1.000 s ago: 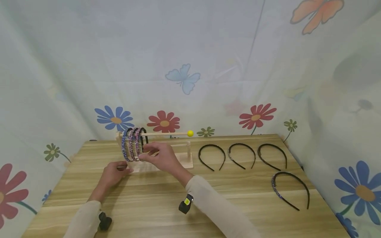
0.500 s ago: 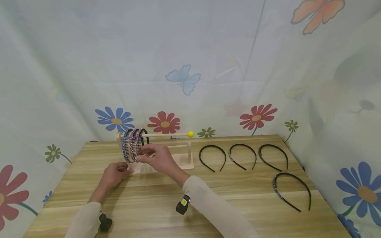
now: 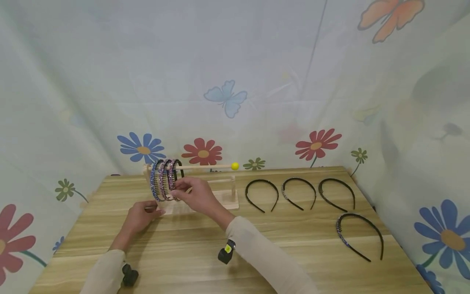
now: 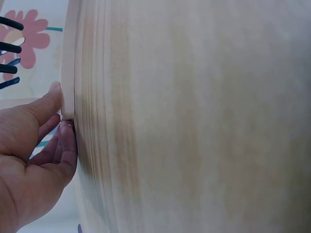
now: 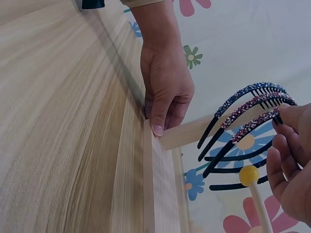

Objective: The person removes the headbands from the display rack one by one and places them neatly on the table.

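A wooden headband stand point(image 3: 226, 200) has a rod ending in a yellow ball point(image 3: 235, 166). Three rhinestone headbands hang on the rod's left part: a blue headband point(image 3: 153, 185), a pink headband point(image 3: 160, 179) and another pink headband point(image 3: 170, 169) nearest the ball. My right hand point(image 3: 200, 196) pinches this last one between thumb and fingers; the right wrist view shows the fingertips on its jewelled band point(image 5: 257, 122). At the stand's left end, my left hand point(image 3: 138, 216) holds the base, its thumb and fingers on the base's corner point(image 4: 69, 109) in the left wrist view.
Right of the stand, three black headbands lie in a row: one left point(image 3: 262, 180), one middle point(image 3: 298, 178), one right point(image 3: 335, 180). A headband with bluish stones point(image 3: 341, 234) lies nearer on the wooden table point(image 3: 191, 261). A flower-printed curtain point(image 3: 176, 81) hangs behind.
My right hand has shifted only slightly at the headbands on the rod, staying on the outermost pink headband. My left hand stays at the stand's base.
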A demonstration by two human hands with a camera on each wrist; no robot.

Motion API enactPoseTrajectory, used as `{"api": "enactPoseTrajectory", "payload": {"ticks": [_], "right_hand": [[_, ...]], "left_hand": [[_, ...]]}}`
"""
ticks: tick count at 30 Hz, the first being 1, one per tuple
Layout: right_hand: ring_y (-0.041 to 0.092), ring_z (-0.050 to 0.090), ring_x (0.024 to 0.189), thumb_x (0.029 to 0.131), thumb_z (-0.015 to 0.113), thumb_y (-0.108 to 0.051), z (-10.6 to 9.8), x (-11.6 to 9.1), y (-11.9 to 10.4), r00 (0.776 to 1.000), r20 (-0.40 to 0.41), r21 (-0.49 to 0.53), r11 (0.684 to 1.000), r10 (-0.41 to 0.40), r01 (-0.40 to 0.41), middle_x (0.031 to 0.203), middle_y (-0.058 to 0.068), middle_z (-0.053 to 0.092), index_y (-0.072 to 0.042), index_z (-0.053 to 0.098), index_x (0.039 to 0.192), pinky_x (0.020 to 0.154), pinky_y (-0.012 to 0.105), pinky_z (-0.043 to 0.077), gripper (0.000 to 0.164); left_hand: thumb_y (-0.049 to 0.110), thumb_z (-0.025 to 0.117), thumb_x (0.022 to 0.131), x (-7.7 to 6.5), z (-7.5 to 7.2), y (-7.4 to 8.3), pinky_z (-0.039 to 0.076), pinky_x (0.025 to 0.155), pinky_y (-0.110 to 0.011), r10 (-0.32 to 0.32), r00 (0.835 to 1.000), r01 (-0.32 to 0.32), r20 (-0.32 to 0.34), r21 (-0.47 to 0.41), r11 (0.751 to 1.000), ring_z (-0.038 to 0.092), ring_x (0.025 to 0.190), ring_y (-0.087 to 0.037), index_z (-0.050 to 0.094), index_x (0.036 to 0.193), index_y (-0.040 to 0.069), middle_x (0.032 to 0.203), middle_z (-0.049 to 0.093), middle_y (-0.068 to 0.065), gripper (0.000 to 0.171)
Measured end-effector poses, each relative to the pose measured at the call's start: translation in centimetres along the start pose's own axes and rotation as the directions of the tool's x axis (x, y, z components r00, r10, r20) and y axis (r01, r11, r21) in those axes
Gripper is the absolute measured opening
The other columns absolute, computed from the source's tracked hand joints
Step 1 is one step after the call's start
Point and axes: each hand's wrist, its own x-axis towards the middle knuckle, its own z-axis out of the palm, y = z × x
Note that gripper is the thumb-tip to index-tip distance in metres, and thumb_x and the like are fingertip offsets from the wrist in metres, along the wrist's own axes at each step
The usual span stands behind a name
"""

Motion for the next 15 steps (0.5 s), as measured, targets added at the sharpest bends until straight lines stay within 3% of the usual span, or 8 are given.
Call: {"api": "enactPoseTrajectory", "payload": {"ticks": [15], "right_hand": [[0.007, 0.065, 0.095, 0.101, 0.067, -0.028, -2.6, -0.8, 0.3, 0.999, 0.016, -0.031, 0.999, -0.03, 0.031, 0.103, -0.006, 0.071, -0.012, 0.068, 0.121, 0.078, 0.019, 0.055, 0.026]], "left_hand": [[0.029, 0.076, 0.095, 0.1, 0.1, 0.0, 0.058, 0.091, -0.052, -0.013, 1.0, 0.013, -0.008, 0.017, 1.0, 0.069, 0.111, -0.043, 0.064, 0.129, -0.01, 0.125, 0.067, -0.028, 0.053]]}}
